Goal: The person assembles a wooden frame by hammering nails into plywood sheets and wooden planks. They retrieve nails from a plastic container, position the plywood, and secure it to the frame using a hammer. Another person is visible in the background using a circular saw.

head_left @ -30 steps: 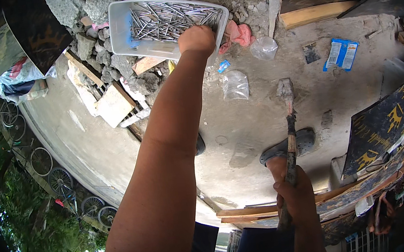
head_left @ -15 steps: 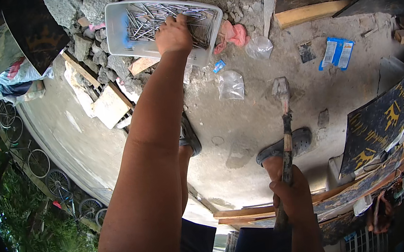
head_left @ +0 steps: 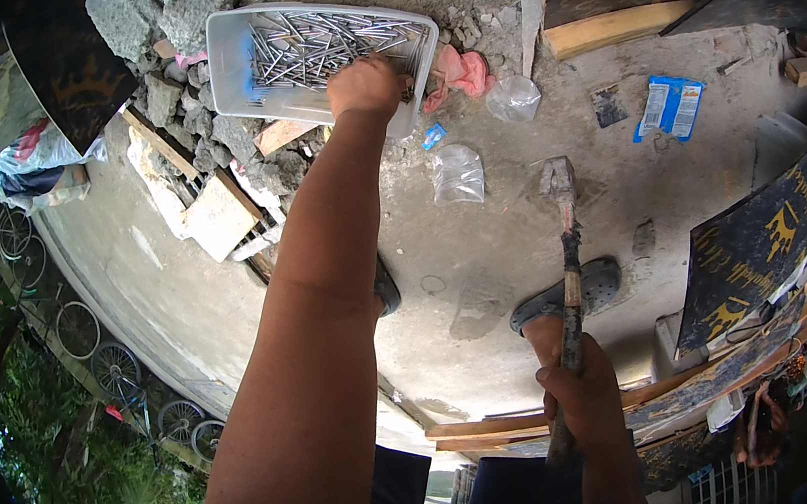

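A clear plastic bin (head_left: 229, 90) with a heap of long metal nails (head_left: 304, 53) stands on the ground ahead. My left hand (head_left: 363, 88) reaches into its near right part, fingers curled down among the nails. The fingertips are hidden, so whatever they grip does not show. My right hand (head_left: 590, 390) is wrapped round the lower handle of a hammer (head_left: 572, 337). Its worn handle points away from me, the metal head farthest, above the concrete floor and beside my right shoe (head_left: 594, 284).
Broken concrete chunks (head_left: 167, 90) and wood scraps (head_left: 223, 214) lie left of the bin. Right of it are a pink plastic bag (head_left: 465, 73), clear bags (head_left: 459, 175) and a blue wrapper (head_left: 670, 108). Curved timber pieces (head_left: 623, 29) and dark printed boards (head_left: 765, 238) border the right. Sparks show at far right.
My left hand has shifted right and toward me inside the bin, its fingers now curled lower among the nails. The right hand and hammer have hardly moved.
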A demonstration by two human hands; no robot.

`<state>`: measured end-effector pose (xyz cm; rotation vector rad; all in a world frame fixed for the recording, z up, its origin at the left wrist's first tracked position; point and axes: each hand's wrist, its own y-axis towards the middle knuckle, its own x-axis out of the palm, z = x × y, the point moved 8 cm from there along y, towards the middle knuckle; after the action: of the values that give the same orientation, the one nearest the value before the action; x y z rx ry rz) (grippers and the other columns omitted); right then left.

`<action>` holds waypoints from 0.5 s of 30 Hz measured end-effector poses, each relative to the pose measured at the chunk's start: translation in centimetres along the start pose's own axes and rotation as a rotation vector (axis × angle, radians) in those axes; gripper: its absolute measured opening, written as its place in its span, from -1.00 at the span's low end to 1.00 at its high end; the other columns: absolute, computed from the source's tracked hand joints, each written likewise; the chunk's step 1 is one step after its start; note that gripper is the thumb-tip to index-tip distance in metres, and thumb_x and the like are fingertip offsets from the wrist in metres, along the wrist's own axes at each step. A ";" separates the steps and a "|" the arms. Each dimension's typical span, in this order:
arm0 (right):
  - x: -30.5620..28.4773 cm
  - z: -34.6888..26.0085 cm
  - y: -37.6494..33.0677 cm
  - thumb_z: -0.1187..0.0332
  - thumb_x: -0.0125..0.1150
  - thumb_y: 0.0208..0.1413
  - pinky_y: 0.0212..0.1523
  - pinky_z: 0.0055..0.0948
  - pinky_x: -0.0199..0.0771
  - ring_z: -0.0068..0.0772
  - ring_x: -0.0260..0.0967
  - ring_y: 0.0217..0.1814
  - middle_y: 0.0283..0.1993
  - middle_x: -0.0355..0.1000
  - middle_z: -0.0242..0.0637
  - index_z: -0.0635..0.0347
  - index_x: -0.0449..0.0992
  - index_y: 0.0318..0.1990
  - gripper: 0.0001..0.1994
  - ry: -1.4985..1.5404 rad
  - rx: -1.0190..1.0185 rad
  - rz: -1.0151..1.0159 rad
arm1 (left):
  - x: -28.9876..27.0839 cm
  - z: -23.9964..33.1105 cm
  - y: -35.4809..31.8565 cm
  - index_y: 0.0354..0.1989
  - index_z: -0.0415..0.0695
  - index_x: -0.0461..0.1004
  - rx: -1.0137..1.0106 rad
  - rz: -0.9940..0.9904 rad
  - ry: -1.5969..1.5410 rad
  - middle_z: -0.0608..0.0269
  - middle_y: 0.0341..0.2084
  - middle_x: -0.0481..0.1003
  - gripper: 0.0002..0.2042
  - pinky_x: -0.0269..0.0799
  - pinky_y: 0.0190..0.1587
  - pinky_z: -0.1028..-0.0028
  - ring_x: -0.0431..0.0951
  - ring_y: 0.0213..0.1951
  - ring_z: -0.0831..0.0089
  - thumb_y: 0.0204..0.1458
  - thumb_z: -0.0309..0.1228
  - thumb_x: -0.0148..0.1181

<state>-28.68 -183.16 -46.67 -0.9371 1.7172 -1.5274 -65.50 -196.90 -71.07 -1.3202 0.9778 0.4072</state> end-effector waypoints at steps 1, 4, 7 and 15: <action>0.0 -0.1 0.0 0.52 0.22 0.03 -0.62 -0.51 0.34 -0.54 0.32 -0.63 -0.47 0.34 -0.35 0.22 0.38 -0.17 -0.79 -0.011 -0.003 0.000 | 0.2 0.0 0.1 -0.05 -0.13 0.63 -0.014 -0.020 -0.009 0.02 -0.05 0.64 -0.56 0.54 0.07 0.22 0.65 0.03 0.14 0.15 0.01 0.21; 0.0 -0.1 0.0 0.52 0.21 0.04 -0.60 -0.52 0.35 -0.55 0.32 -0.62 -0.47 0.34 -0.35 0.25 0.40 -0.17 -0.80 -0.029 -0.012 -0.006 | 0.8 0.0 0.3 -0.03 -0.15 0.61 -0.057 -0.038 -0.033 0.01 -0.03 0.63 -0.60 0.55 0.07 0.21 0.64 0.04 0.12 0.20 -0.07 0.16; 0.0 0.1 0.0 0.53 0.20 0.04 -0.58 -0.52 0.36 -0.56 0.32 -0.60 -0.45 0.36 -0.36 0.29 0.42 -0.13 -0.78 -0.047 -0.004 -0.010 | 1.3 0.2 0.4 -0.03 -0.19 0.61 -0.077 -0.020 -0.027 -0.03 -0.03 0.63 -0.66 0.56 0.07 0.20 0.64 0.04 0.09 0.23 -0.21 0.07; -0.7 0.9 0.2 0.54 0.20 0.05 -0.56 -0.53 0.37 -0.58 0.32 -0.58 -0.40 0.39 -0.36 0.39 0.44 0.10 -0.59 -0.104 0.012 -0.022 | 1.3 0.0 0.1 -0.07 -0.23 0.62 -0.157 0.015 -0.073 -0.06 -0.06 0.63 -0.67 0.56 0.08 0.20 0.65 0.03 0.07 0.22 -0.35 -0.06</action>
<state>-27.55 -183.02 -46.92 -1.0139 1.6277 -1.4750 -64.90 -197.23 -72.12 -1.4292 0.9095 0.5494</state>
